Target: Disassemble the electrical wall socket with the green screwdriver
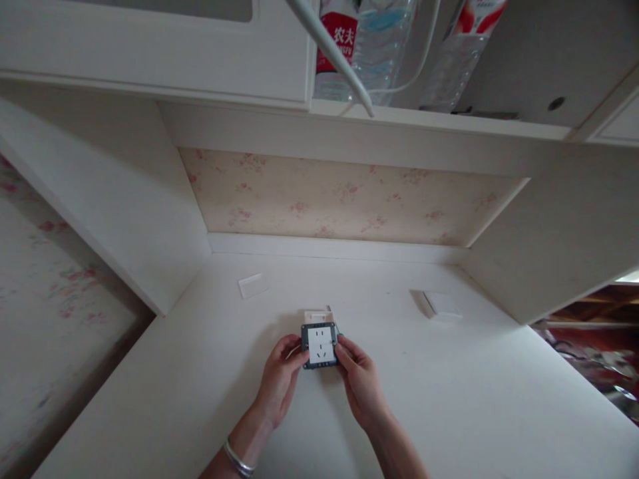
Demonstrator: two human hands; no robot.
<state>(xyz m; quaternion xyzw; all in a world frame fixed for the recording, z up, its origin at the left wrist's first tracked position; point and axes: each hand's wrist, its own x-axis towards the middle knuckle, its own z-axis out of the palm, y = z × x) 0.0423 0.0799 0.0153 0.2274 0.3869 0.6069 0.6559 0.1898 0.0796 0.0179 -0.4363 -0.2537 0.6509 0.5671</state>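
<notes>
A wall socket [320, 346] with a white face and a dark frame is held up between both hands, its slots turned toward me. My left hand [282, 372] pinches its left edge, with the thumb on the front. On the opposite edge my right hand [360, 376] grips it the same way, fingers partly hidden behind. Just beyond the socket lies a white box [312, 317], mostly covered by it. A thin, screw-like or wire-like piece shows near the box's right side; its kind is too small to tell.
On the white desktop [200, 372] lie a flat white plate [253, 285] at left and a white square block [442, 305] at right. Overhead, a shelf [449, 130] holds several plastic bottles [382, 46]. A pale rod [332, 53] hangs down in front of it. Side panels flank the desk.
</notes>
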